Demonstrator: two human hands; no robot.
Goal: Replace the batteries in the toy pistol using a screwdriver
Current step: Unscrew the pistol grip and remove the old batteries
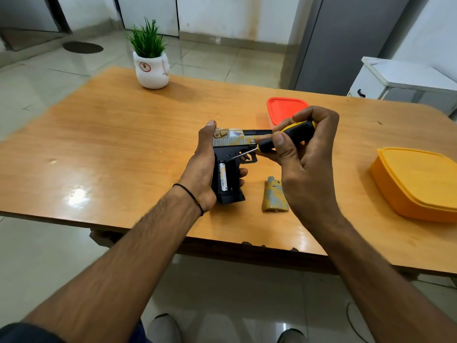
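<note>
My left hand [201, 169] grips the toy pistol [235, 142] by its black handle, holding it just above the wooden table [111, 134]. The handle's battery bay is uncovered and one white battery [222, 177] sits in it. My right hand [304, 154] grips a black and yellow screwdriver [284, 137]. Its thin metal tip points left and down, reaching the top of the battery bay. The camouflage-patterned battery cover [274, 195] lies flat on the table to the right of the handle, partly behind my right hand.
A closed yellow box [418, 181] stands at the right edge of the table. A box with an orange-red lid [284, 108] sits behind my right hand. A potted plant [151, 63] stands at the far side. A white cabinet [395, 82] is beyond the table.
</note>
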